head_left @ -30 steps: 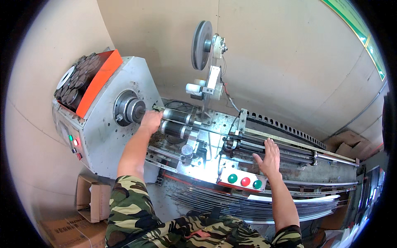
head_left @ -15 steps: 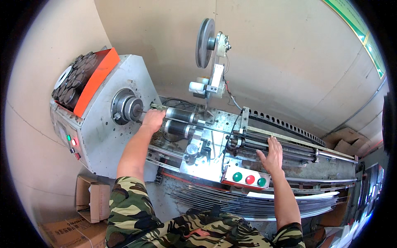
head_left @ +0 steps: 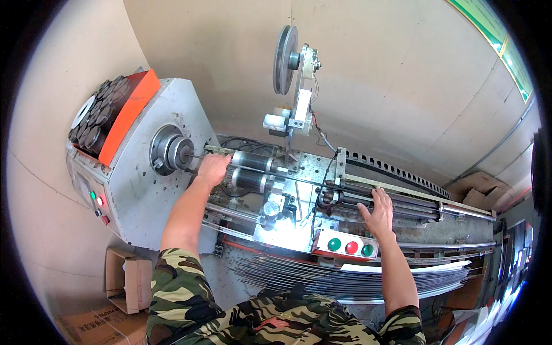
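Observation:
My left hand [head_left: 213, 167] is closed around a thin metal rod [head_left: 196, 156], between the round chuck [head_left: 178, 153] and a pair of dark rollers. Its fingertips are partly hidden behind the hand. The upper roller [head_left: 251, 160] begins right beside the thumb, and the lower roller [head_left: 247, 180] lies nearer to me. Past the rollers, the rod runs on to the right. My right hand [head_left: 379, 214] is open with fingers stretched, resting on or just over the dark tubes [head_left: 405, 207] along the bed; contact cannot be made out for certain.
A box with green and red buttons [head_left: 345, 246] sits in front, with a dial gauge [head_left: 271, 209] to its left. Behind stands a wheel-shaped reel [head_left: 284, 60]. Many thin rods [head_left: 287, 279] lie below the bed. An orange-edged tray [head_left: 128, 118] of dark discs tops the grey housing.
The view has shifted slightly. The chuck appears a little farther left of my left hand, and the button box a little farther right. Both hands keep nearly the same places and grip.

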`<act>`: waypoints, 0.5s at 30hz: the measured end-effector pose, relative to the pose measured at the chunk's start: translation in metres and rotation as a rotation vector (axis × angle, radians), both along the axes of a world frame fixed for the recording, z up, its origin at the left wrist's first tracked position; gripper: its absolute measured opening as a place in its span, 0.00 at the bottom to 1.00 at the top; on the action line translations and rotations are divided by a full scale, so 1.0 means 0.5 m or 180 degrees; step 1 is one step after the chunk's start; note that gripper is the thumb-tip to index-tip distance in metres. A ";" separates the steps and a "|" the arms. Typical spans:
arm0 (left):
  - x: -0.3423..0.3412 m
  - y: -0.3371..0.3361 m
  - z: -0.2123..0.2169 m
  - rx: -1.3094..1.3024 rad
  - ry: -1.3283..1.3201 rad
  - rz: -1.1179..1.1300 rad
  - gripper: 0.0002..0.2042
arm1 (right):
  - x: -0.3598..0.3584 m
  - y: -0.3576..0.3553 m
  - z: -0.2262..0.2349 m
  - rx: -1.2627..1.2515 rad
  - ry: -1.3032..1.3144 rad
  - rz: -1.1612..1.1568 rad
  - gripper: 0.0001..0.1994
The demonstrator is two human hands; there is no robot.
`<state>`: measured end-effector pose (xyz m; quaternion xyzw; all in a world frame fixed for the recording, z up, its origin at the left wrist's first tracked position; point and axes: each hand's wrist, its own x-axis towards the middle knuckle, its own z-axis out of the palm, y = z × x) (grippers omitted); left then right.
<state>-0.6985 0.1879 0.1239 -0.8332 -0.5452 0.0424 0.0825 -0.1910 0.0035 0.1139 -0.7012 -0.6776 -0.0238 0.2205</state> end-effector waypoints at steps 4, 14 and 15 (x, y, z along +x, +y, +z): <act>0.010 -0.001 -0.003 -0.0031 0.0008 -0.0035 0.20 | 0.013 0.004 -0.018 0.0062 0.0029 -0.0016 0.31; 0.021 -0.001 -0.020 0.0098 -0.0250 -0.0246 0.20 | 0.029 0.010 -0.034 0.0001 0.0161 -0.0143 0.30; 0.024 -0.002 -0.020 0.0093 -0.0272 -0.0284 0.20 | 0.032 0.011 -0.037 -0.0021 0.0163 -0.0163 0.30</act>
